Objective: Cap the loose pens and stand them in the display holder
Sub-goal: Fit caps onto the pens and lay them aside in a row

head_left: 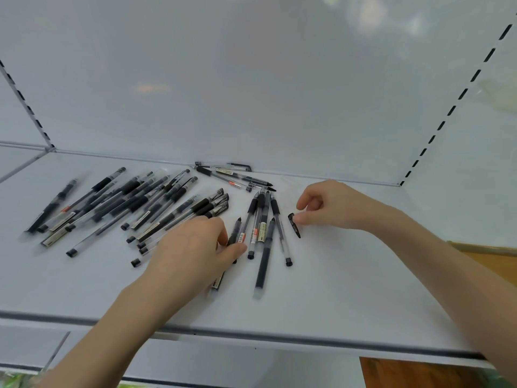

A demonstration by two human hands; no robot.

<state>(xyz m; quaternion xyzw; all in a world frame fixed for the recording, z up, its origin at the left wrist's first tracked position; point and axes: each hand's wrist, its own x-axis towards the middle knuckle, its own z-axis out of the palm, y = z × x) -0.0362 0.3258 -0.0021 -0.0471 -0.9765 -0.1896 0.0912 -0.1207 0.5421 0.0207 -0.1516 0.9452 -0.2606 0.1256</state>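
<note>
Pen cap point(294, 226): black, lying loose on the shelf, long axis toward me.
Right hand point(334, 206): fingers curled, thumb tip touching the cap's far end; I cannot tell whether it is grasped.
Uncapped pen point(234, 236): left of the cap, fanned pens point(263, 228) between, tip pointing away, near parallel.
Left hand point(193, 253): pinching that pen's barrel.
Surface: white shelf point(349, 289), back panel behind.
Display holder: not visible.

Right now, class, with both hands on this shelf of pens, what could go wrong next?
The right hand meets the black cap only at one end, so it might slip away. The left hand grips a pen lying beside its neighbours; lifting it could scatter them across the shelf.
</note>
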